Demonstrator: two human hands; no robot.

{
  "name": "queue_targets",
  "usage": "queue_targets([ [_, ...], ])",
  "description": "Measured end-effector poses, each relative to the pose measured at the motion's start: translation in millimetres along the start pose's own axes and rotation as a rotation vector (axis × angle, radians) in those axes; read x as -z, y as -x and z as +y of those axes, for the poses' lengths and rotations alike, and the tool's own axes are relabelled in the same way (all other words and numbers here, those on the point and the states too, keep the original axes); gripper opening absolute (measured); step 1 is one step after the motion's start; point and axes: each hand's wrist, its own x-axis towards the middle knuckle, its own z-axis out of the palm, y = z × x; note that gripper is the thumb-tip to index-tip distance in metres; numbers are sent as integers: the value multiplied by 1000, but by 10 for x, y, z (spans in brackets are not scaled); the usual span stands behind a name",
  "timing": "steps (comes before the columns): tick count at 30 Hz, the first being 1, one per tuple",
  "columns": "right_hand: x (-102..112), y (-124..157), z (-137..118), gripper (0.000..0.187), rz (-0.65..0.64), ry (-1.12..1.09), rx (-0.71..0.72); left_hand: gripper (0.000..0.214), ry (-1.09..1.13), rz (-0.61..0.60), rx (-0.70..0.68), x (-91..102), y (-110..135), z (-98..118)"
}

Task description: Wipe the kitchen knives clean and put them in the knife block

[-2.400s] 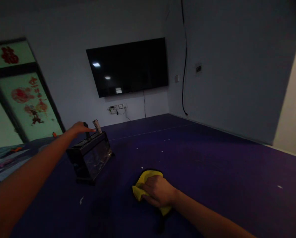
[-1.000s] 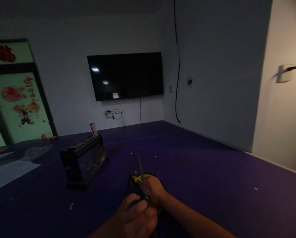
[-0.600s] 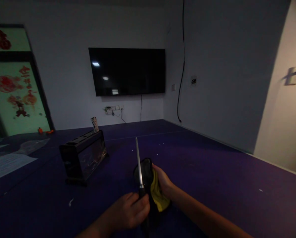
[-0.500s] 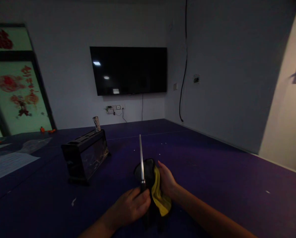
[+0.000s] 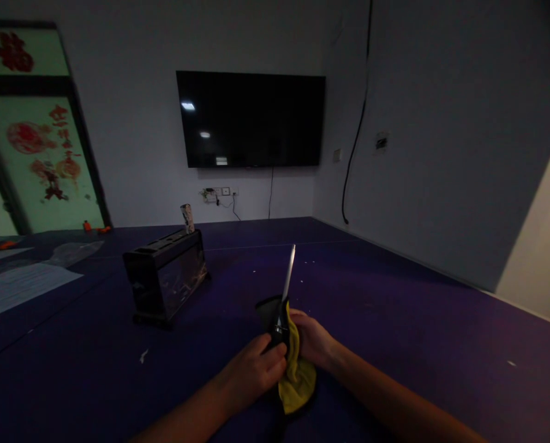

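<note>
My left hand is closed round the black handle of a sharpening steel. The bright rod points up and away, leaning a little to the right. My right hand grips a yellow and dark grey cloth from its right side. The cloth wraps about the base of the rod, and its yellow side hangs down between my hands. Most of the right fingers are hidden behind the cloth. Left of my hands stands a black knife block, with one mottled handle sticking up from its far end.
Sheets of paper and a clear plastic bag lie on the purple tabletop at the left. Small orange objects sit by the door. White scraps dot the table. A black television hangs on the wall.
The steel has tilted from nearly upright to the right, and its base now meets the cloth. My right hand has closed in on the cloth around it. The view has shifted slightly.
</note>
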Motion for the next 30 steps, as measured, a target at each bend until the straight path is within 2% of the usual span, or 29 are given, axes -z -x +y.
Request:
queue_targets([
  [4,-29,-21,21,23,84,-112,-9,20,120,-50,66,18,7,-25],
  [8,-45,-38,-9,24,162,-159,11,35,400,34,202,27,49,-51],
  [10,-34,-41,-41,25,199,-168,27,35,598,128,373,3,52,-37],
  [12,-24,-43,-72,26,232,-162,44,30,814,219,646,-32,26,-5],
  [15,-49,-44,-94,28,261,-133,64,33,1112,251,1034,-81,-48,41],
  [18,-143,-41,-78,31,260,-99,71,40,1330,259,1220,-107,-108,59],
  [21,-266,-35,-42,32,239,-81,57,46,1573,144,1291,-113,-123,53],
  [24,-352,-27,-8,33,200,-89,25,47,1725,-6,1248,-113,-111,37],
  [30,-351,3,-1,29,113,-135,-26,47,1711,1,1228,-122,-93,45],
])
